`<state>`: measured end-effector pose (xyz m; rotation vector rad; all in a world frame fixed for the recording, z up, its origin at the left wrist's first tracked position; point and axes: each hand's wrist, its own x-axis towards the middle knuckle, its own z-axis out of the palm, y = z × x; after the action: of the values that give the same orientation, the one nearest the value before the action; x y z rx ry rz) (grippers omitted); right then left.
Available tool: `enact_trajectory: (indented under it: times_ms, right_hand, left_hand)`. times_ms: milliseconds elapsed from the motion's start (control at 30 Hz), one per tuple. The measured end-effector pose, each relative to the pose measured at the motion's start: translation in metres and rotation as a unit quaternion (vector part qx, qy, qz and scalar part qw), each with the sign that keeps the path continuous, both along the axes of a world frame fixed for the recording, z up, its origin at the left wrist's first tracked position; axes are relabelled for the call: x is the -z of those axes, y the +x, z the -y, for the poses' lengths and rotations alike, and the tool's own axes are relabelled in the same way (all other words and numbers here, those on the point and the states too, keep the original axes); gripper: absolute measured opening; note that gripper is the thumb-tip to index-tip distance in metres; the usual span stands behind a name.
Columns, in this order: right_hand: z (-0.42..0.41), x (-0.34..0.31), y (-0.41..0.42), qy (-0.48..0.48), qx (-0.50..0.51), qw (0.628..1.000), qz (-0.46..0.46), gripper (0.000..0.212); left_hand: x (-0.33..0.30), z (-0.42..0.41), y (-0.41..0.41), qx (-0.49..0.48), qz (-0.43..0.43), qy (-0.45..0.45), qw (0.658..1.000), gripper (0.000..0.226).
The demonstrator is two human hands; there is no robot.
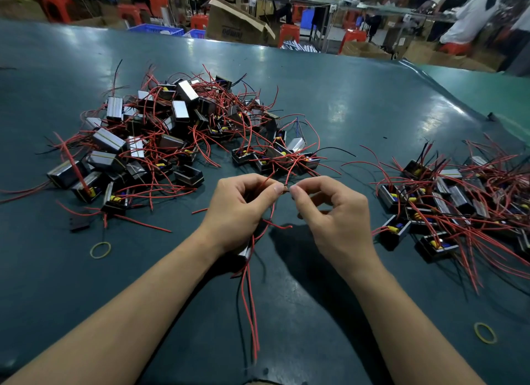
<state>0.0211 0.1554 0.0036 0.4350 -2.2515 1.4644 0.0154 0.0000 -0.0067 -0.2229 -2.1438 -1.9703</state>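
Note:
My left hand (239, 212) holds a small black box with a silvery side (246, 251) under its palm, mostly hidden. Red wires (251, 304) and a thin black one hang from the box toward me. Thumb and forefinger of that hand pinch a red wire end. My right hand (332, 215) pinches the same wire end (285, 188) between thumb and forefinger, so both sets of fingertips almost meet above the green table (358, 97).
A big heap of black and silver boxes with red wires (177, 132) lies behind my left hand. A second heap (459, 201) sits at the right. Two yellow rubber bands (100, 250) (485, 332) lie on the table. Cardboard boxes and red stools stand beyond the far edge.

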Motion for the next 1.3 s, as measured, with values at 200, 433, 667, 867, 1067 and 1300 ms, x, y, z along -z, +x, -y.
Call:
enact_trajectory:
  times_ms: [200, 433, 667, 867, 1067, 1300]
  right_hand:
    - [-0.006, 0.0, -0.004, -0.033, -0.044, 0.997, -0.052, 0.009]
    - [-0.008, -0.002, -0.008, -0.157, -0.104, 0.963, 0.193, 0.008]
    - [-0.007, 0.007, -0.011, 0.049, 0.006, 0.994, 0.099, 0.029]
    - [0.004, 0.006, -0.007, 0.202, 0.098, 0.97, -0.094, 0.027]
    - [-0.013, 0.002, -0.003, 0.252, 0.024, 0.956, -0.152, 0.02]
    - [-0.022, 0.002, -0.014, 0.238, -0.035, 0.953, -0.186, 0.018]
  left_hand:
    - [-0.001, -0.001, 0.002, 0.034, -0.016, -0.005, 0.999, 0.007]
    - [-0.003, 0.0, 0.006, 0.056, -0.022, -0.019, 0.998, 0.006]
    - [-0.001, -0.001, 0.005, 0.043, -0.026, -0.054, 0.997, 0.006]
    - [0.0, -0.002, 0.002, 0.029, -0.034, -0.066, 0.997, 0.007]
    - [0.002, -0.001, 0.0, 0.012, -0.006, -0.04, 0.999, 0.009]
    - [-0.001, 0.0, 0.003, 0.03, 0.009, -0.027, 0.999, 0.01]
